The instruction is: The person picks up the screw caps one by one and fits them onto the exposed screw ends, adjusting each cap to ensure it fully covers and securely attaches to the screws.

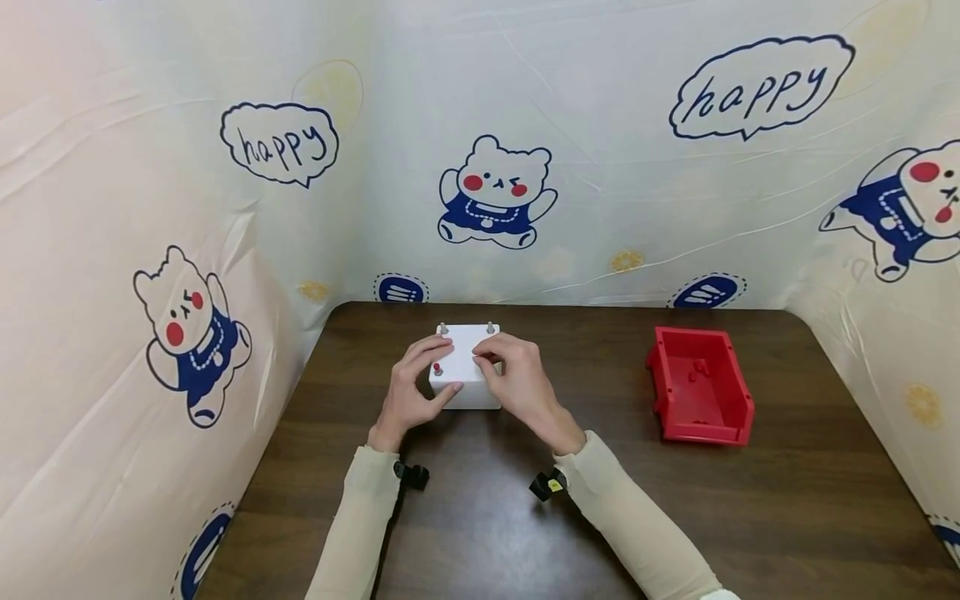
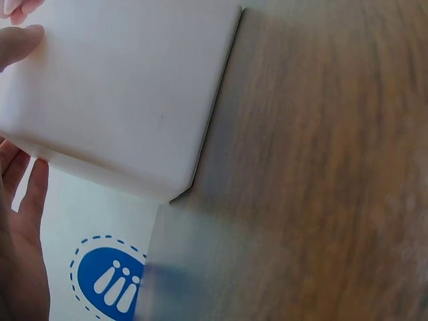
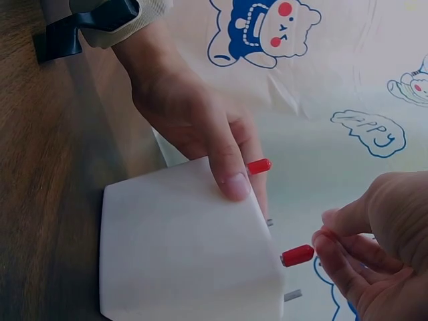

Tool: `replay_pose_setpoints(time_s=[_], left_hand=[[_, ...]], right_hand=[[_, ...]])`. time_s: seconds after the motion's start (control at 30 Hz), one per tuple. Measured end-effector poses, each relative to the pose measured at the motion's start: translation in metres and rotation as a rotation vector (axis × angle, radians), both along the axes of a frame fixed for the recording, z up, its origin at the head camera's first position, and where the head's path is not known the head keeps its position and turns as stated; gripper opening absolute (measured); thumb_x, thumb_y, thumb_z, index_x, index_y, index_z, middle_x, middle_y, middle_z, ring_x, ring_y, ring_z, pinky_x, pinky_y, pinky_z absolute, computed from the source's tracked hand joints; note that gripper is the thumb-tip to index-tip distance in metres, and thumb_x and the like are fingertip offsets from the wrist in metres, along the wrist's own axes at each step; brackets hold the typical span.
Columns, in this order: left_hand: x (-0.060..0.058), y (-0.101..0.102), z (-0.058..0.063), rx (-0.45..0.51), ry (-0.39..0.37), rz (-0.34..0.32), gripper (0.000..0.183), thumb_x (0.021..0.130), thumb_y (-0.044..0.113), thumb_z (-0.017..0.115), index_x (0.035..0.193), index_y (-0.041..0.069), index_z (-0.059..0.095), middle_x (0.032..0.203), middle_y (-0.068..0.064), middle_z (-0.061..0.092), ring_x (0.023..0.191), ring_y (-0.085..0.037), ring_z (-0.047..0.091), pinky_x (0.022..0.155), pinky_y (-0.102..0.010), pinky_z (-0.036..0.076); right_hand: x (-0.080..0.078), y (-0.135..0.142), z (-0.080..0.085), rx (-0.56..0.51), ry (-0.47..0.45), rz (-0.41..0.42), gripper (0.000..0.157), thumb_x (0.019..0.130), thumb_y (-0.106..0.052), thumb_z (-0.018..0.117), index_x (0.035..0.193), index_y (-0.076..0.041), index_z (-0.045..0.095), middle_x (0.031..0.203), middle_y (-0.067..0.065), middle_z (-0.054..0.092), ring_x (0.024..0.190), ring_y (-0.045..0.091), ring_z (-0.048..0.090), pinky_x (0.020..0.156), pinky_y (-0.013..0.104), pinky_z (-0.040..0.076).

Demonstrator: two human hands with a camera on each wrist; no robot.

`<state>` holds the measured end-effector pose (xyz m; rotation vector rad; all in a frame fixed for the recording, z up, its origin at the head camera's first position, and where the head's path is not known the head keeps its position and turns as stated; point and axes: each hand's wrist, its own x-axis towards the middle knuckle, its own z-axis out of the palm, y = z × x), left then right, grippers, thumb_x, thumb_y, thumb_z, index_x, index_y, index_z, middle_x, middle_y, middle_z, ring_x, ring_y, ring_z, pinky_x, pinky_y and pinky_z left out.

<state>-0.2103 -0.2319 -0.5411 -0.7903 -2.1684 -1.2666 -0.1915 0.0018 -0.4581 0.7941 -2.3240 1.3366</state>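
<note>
A white box [image 1: 461, 360] sits on the table between both hands. My left hand [image 1: 408, 393] grips it on the left, thumb on the near face, fingers toward the far side. Metal posts [image 1: 491, 327] stand bare at its far corners. One red cap [image 1: 437, 368] covers the near-left post; another red cap [image 3: 297, 255] covers the near-right post. My right hand [image 1: 521, 377] is over the box's right side, thumb and forefinger brought together beside that second cap's tip. Whether anything lies between those fingertips is hidden.
A red bin [image 1: 705, 434] stands to the right on the brown wooden table [image 1: 480, 517], with a few small red pieces [image 1: 699, 369] inside. Printed cloth [image 1: 600, 208] walls the back and sides. Both wrists wear black camera mounts [image 1: 547, 485].
</note>
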Motion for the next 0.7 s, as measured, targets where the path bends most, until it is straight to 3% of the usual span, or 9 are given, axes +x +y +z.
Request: replay_pose_setpoints(time_s=[0.13,0.43,0.7], left_hand=[[-0.001,-0.001,-0.002,0.003,-0.006,0.000,0.062,0.071,-0.001,0.092,0.128,-0.008,0.071,0.136,-0.028,0.067,0.134,-0.049,0.056,0.122,-0.026,0.039],[-0.002,-0.006,-0.005,-0.024,-0.042,0.014,0.060,0.078,0.016,0.093,0.135,0.007,0.073,0.142,-0.011,0.068,0.141,-0.034,0.055,0.122,-0.030,0.041],[-0.003,-0.004,-0.005,-0.026,-0.032,0.019,0.062,0.075,0.009,0.094,0.133,0.003,0.073,0.140,-0.016,0.069,0.139,-0.037,0.056,0.122,-0.029,0.040]], right_hand=[[0.001,0.003,0.001,-0.004,-0.013,0.000,0.009,0.095,0.000,0.077,0.104,-0.002,0.082,0.101,0.008,0.079,0.082,0.017,0.073,0.072,0.035,0.063],[0.003,0.009,0.000,-0.035,-0.021,0.000,0.010,0.094,0.001,0.079,0.104,0.001,0.081,0.099,0.010,0.078,0.085,0.020,0.076,0.078,0.039,0.066],[0.003,0.014,-0.002,-0.049,-0.034,-0.007,0.010,0.094,0.002,0.078,0.103,0.001,0.081,0.099,0.009,0.078,0.085,0.020,0.076,0.078,0.041,0.066]])
